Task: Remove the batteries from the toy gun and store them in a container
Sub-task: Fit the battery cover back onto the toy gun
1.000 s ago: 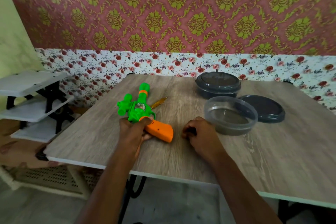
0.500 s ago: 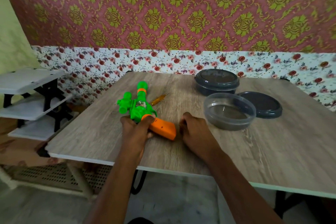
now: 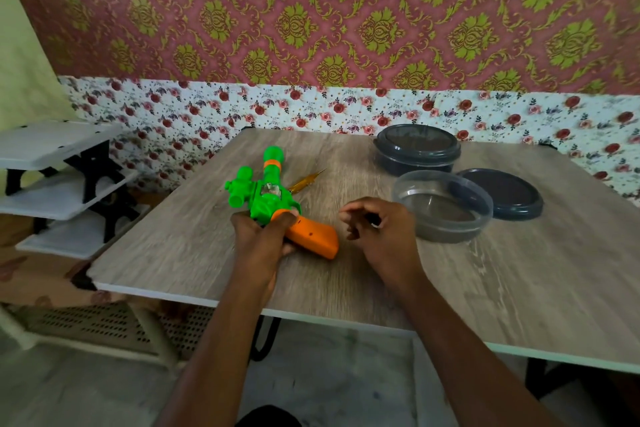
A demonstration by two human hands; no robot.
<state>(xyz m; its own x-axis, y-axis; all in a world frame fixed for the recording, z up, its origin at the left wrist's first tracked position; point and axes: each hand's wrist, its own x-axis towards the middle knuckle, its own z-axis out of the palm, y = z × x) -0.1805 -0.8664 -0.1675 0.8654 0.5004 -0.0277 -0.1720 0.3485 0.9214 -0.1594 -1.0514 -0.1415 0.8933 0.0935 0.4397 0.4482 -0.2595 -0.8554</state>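
Wooden table [image 3: 519, 288], screwdriver [image 3: 306, 180] behind toy gun [image 3: 266, 194], open container [image 3: 450, 230] nearby

I am seeing bare table [image 3: 485, 288] lying open before the clear container [image 3: 446, 234]. Behind it, the lidded tub [image 3: 417, 149] and loose lid [image 3: 502, 192] are crowding the right, while the toy gun [image 3: 273, 198] and screwdriver [image 3: 306, 180] are blocking the left.

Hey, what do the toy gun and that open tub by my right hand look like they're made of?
Toy gun: moulded plastic, probably hard. It has solid bright green and orange colour, smooth rounded shapes and a slight sheen.
Open tub: thin, smoky translucent plastic. The dark lid behind shows through its wall.
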